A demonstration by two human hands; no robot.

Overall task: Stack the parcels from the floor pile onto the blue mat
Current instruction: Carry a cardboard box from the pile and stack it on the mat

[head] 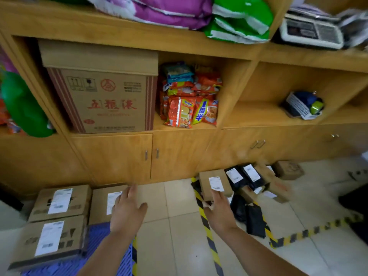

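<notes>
Left hand [127,213] and right hand [218,211] spread above tiled floor [179,226], 3 parcels [59,220] on blue mat [99,232].

Red "五粮液" printed on the shelf carton [107,96].

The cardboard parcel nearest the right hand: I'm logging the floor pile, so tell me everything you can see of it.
The cardboard parcel is a plain brown box, closed, with a white printed shipping label on its top face. It sits flat at the near left edge of the floor pile, just in front of the wooden cabinet doors, beside black bag parcels. The right hand, fingers extended, reaches its near edge; whether it touches is unclear. Its base overlaps the yellow-black floor tape.
</notes>
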